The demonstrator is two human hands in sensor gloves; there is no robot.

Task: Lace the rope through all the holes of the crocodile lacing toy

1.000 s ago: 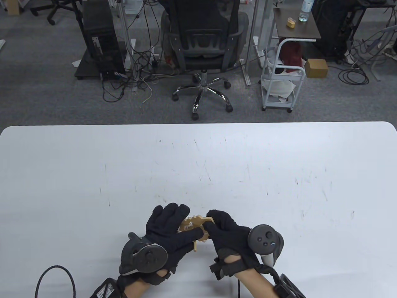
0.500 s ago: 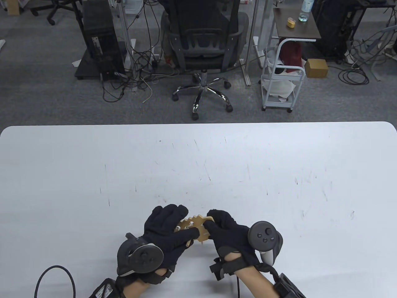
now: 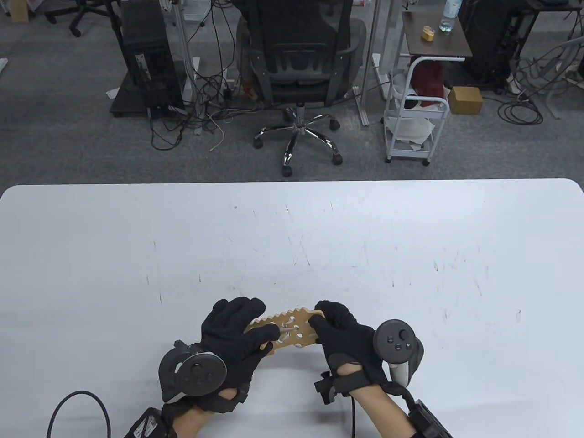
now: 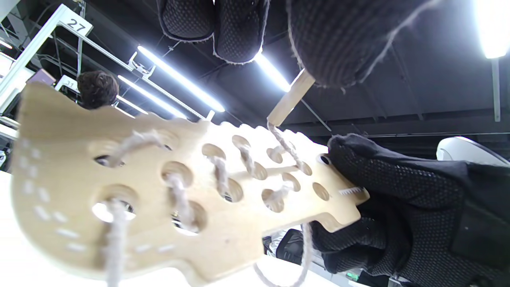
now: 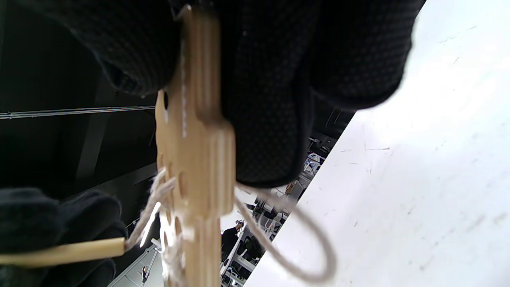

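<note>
Two hands: both on one toy, held above the white table (image 3: 410,255)
Left hand (image 3: 237,337): pinches the wooden needle (image 4: 290,98) trailing rope (image 4: 180,194)
Crocodile lacing toy (image 3: 292,331): held between the hands, rope laced through several holes
Right hand (image 3: 346,337): grips the toy's right end

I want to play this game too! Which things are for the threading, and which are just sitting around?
For the threading:
- wooden crocodile board, its end held by the right hand
- rope laced through the holes
- wooden needle pinched by the left hand

Just sitting around:
- office chair
- white cart
- cardboard box
- bottle
</note>
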